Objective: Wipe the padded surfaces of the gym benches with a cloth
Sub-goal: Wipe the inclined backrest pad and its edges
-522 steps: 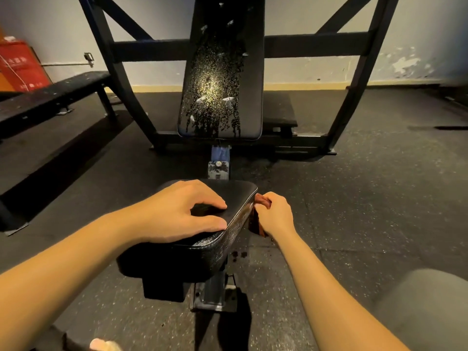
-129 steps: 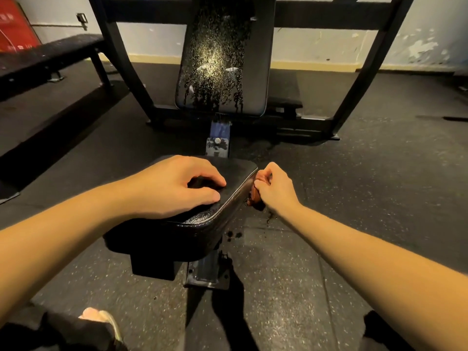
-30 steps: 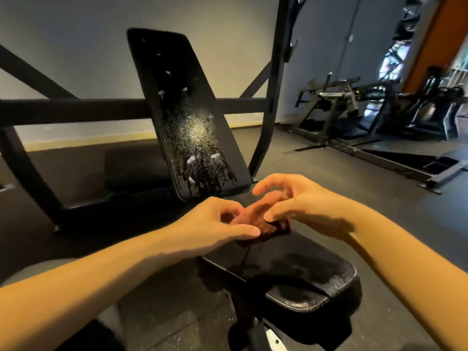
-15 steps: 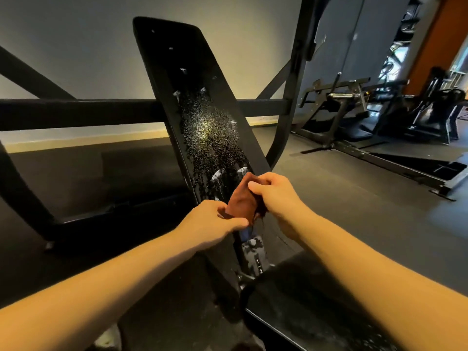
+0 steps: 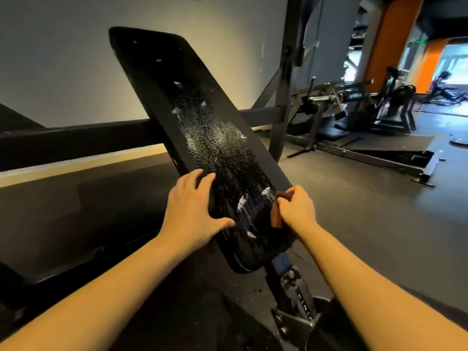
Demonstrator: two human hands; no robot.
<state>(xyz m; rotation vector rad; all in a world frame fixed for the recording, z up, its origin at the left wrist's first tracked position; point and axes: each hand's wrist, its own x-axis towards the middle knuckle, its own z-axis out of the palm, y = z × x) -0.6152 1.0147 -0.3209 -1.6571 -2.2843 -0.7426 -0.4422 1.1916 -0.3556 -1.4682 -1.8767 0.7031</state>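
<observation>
Head view: the inclined back pad [image 5: 202,122] of the gym bench runs up and away from the camera, black and glossy; spray droplets [image 5: 217,145] bead thickly over its middle and streak down toward the lower end, so this padded surface looks wet and not yet wiped. The left hand [image 5: 190,211] lies open on the pad's left edge, fingers spread and thumb flat on the face, bracing it. The right hand [image 5: 298,211] is curled round a reddish-brown cloth [image 5: 276,219] and holds it against the pad's right edge, low down; only a strip of the cloth shows past the fingers. Behind the pad a dark cross-beam [image 5: 76,143] of the frame passes; below it sits the adjustment bracket [image 5: 296,323]; other machines [image 5: 354,107] stand well apart on the right.

To wipe well, I judge the cloth should be flattened under the palm rather than bunched, then drawn in long overlapping strokes from the top down, following the runs; the left hand should shift off the wet face as strokes approach; the edges and the bottom lip, where liquid gathers, want a final pass.
</observation>
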